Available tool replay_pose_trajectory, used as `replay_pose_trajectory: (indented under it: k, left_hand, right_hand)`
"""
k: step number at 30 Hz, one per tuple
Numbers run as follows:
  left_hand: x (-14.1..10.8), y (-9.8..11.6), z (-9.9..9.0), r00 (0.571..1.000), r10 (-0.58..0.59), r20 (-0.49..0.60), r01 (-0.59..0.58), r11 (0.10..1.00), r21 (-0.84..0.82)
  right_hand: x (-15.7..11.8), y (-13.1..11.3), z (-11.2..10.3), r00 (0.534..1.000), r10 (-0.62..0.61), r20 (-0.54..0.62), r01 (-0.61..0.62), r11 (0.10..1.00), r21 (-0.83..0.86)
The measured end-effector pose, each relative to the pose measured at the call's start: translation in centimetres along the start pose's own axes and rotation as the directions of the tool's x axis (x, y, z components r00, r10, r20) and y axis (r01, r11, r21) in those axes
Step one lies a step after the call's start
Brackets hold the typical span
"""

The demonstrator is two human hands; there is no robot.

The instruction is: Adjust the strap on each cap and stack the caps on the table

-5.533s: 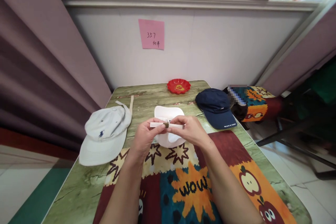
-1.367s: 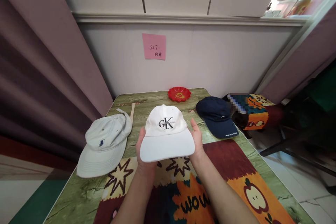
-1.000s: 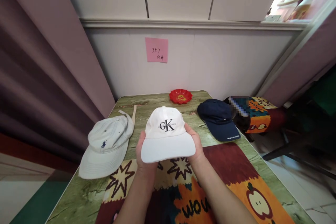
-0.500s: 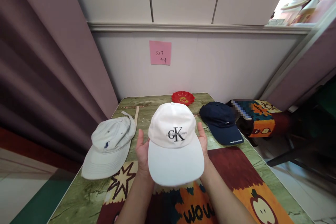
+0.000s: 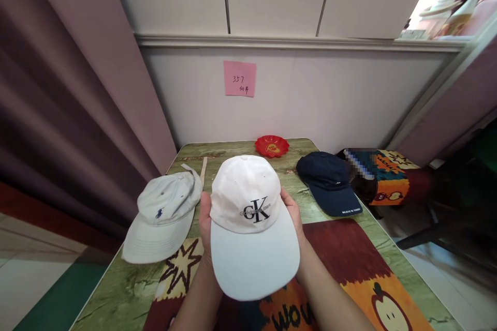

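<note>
A white baseball cap (image 5: pixel 248 232) with black lettering on its front is held up over the table, its brim towards me. My left hand (image 5: pixel 205 227) grips its left side, thumb up along the crown and the other fingers hidden by the cap. On the opposite side, my right hand (image 5: pixel 294 217) holds it with the fingers partly behind the crown. To the left lies a pale grey cap (image 5: pixel 163 217) with a small dark blue emblem and a loose strap at the back. A navy cap (image 5: pixel 328 181) rests on the right of the table.
At the back of the green wood-patterned table (image 5: pixel 112 289) stands a red scalloped dish (image 5: pixel 272 146). A colourful mat (image 5: pixel 349 248) covers the near part. A pink note (image 5: pixel 239 78) is stuck on the wall. Purple curtain (image 5: pixel 77 62) hangs at left; a patterned stool (image 5: pixel 392 176) is at right.
The white cap has come nearer to me and slightly left, and tilts a little, its right side higher. Both hands have moved with it. The other caps stay in place.
</note>
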State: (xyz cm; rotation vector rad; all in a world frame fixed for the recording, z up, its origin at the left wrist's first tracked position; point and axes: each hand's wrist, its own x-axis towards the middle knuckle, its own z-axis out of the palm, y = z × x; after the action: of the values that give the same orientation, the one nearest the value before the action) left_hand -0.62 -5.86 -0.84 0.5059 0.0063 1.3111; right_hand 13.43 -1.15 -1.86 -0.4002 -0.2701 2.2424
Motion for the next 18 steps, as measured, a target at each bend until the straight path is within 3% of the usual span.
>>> replay_pose_trajectory:
  k: [3,7,12,18]
  left_hand:
    - [0.1,0.1,-0.7,1.000,-0.016,0.006,0.017,1.000,-0.018]
    - [0.4,0.4,0.4,0.998,-0.068,0.013,0.068,0.998,0.001]
    - [0.1,0.8,1.3,0.999,-0.036,0.031,0.035,0.999,0.031]
    - [-0.6,1.0,0.6,0.999,-0.021,0.040,0.019,0.998,0.052]
  right_hand:
    - [-0.6,-0.1,-0.1,0.997,-0.050,0.060,0.051,0.998,-0.023]
    - [-1.6,-0.5,0.2,0.991,-0.094,0.097,0.100,0.993,-0.066]
    - [-1.8,-0.9,0.2,0.987,-0.142,0.075,0.150,0.984,-0.097]
    - [-1.5,-1.9,-2.8,0.991,-0.129,0.039,0.134,0.978,-0.157]
